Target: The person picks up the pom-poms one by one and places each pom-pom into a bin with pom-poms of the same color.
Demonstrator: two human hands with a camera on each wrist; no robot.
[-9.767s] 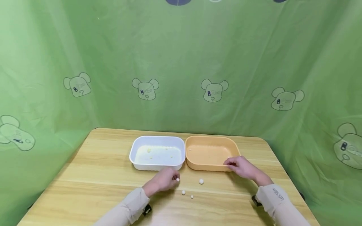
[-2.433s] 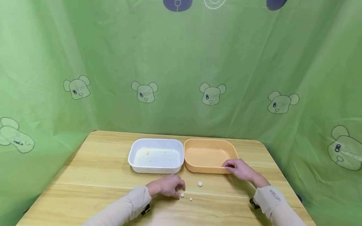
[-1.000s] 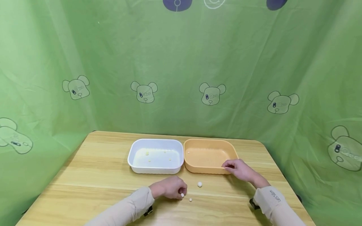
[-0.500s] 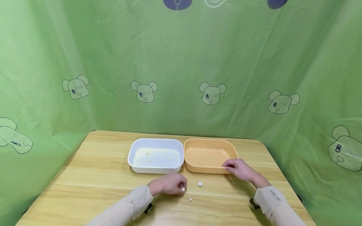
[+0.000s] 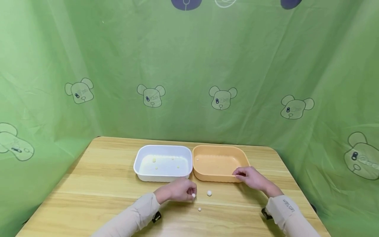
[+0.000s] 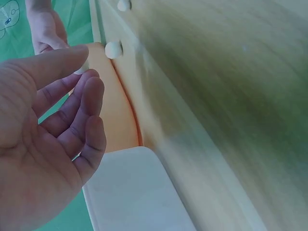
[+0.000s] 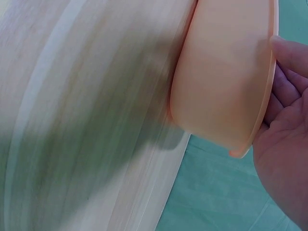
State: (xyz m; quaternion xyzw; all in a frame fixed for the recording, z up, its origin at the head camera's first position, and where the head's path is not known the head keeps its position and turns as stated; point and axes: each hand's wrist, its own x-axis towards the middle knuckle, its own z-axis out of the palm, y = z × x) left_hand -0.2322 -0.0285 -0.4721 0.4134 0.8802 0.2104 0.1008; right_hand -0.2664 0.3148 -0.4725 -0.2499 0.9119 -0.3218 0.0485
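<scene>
My left hand pinches a small white ball between thumb and fingertips, just over the table in front of the white plastic bin. In the left wrist view the thumb partly covers that ball. My right hand grips the near right rim of the orange plastic bin; the right wrist view has its thumb over the rim and the fingers behind the wall. On the table lie a larger white ball, right of my left hand, and a tiny white ball nearer me.
The white bin stands left of the orange one, their sides touching or nearly so. Several small yellowish bits lie in it. One tiny pale ball is inside the orange bin. A green curtain hangs behind the wooden table.
My left hand let go of nothing visible; it reached a white ball on the table, pinched it and moved it slightly away from me. My right hand keeps its grip on the orange bin.
</scene>
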